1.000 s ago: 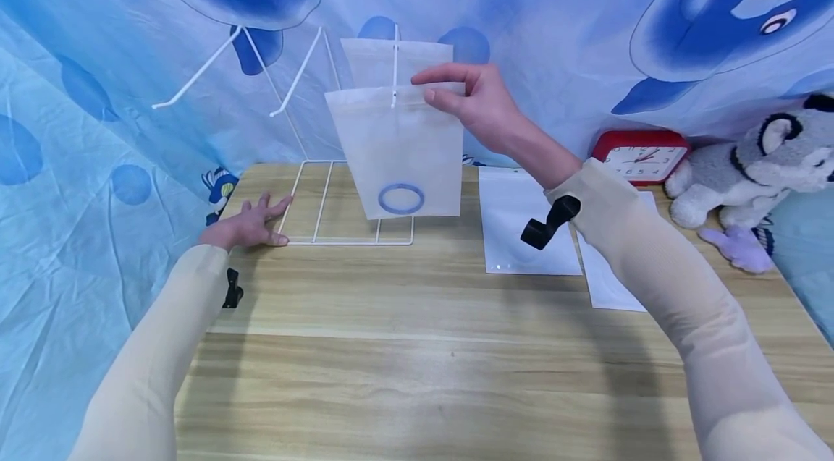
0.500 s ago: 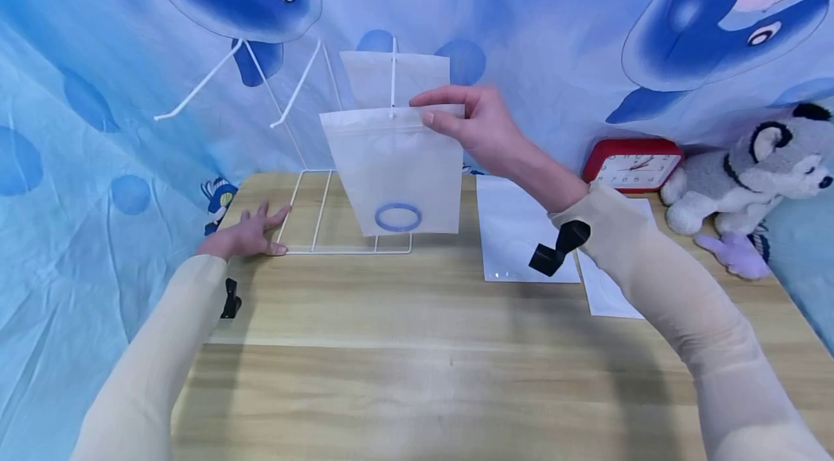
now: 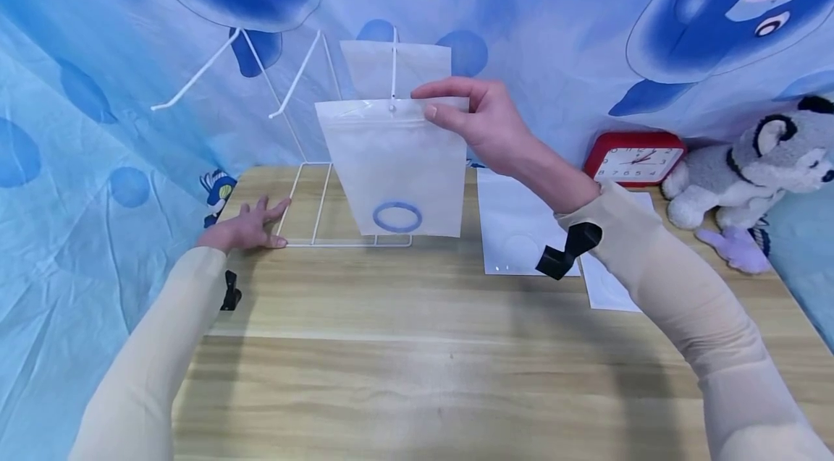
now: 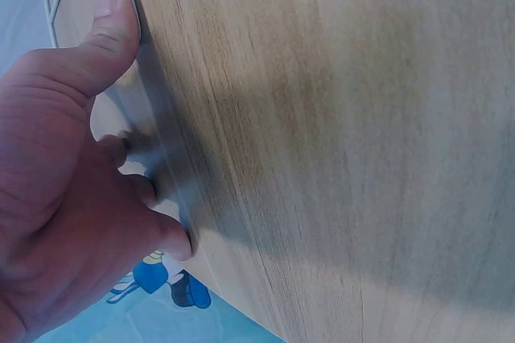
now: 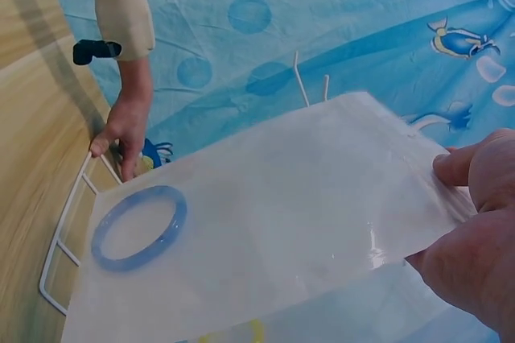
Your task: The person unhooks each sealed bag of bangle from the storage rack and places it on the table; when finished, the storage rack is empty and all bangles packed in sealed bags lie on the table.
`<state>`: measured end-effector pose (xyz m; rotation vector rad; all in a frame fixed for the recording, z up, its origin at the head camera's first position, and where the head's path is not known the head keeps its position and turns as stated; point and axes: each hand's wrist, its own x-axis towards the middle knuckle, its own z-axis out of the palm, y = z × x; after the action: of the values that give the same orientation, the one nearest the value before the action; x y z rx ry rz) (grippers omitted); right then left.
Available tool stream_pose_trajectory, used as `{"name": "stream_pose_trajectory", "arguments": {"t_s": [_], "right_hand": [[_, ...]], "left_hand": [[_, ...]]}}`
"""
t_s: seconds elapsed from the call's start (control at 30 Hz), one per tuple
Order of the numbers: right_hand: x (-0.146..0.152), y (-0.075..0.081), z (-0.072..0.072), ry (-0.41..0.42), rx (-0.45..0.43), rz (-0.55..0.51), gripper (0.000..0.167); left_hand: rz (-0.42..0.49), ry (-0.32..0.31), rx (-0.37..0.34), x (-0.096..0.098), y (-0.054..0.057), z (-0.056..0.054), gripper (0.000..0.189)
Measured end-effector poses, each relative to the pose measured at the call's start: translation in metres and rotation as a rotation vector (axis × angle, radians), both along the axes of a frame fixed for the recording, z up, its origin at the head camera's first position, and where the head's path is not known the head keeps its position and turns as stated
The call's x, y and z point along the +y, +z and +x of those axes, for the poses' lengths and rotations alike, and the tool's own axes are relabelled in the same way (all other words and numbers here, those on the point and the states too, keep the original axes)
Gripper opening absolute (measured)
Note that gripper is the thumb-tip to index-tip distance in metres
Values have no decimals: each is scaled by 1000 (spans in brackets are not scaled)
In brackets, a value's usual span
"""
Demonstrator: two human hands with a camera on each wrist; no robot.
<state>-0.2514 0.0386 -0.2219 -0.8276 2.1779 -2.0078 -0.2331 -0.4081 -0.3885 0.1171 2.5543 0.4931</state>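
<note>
My right hand pinches the upper right corner of a translucent white zip bag between thumb and fingers. Low in that bag lies a blue ring. The tip of a white wire hook meets the middle of the bag's top edge. Farther back on this hook hangs a second white bag. My left hand is spread at the left front corner of the white wire rack's base. In the left wrist view, its thumb presses the wire and its other fingertips touch the table.
Two more hooks of the rack jut forward on the left. Two flat white bags lie right of the rack, partly under my right arm. A red clock and a plush dog stand at the back right of the wooden table.
My right hand has drawn the front bag toward me and slightly down along the hook, to the hook's tip. My left hand has stayed on the rack's base.
</note>
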Motion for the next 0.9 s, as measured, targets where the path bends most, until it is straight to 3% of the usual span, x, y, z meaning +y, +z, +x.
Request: {"name": "stream_pose_trajectory", "arguments": {"t_s": [0.33, 0.6, 0.9], "right_hand": [[7, -2, 12, 21, -15, -18, 22], [19, -20, 28, 7, -48, 107, 23], [32, -41, 46, 19, -72, 153, 26]], "left_hand": [[-8, 16, -8, 2, 2, -1, 99], [0, 17, -5, -1, 0, -4, 100], [0, 11, -9, -1, 0, -3, 99]]}}
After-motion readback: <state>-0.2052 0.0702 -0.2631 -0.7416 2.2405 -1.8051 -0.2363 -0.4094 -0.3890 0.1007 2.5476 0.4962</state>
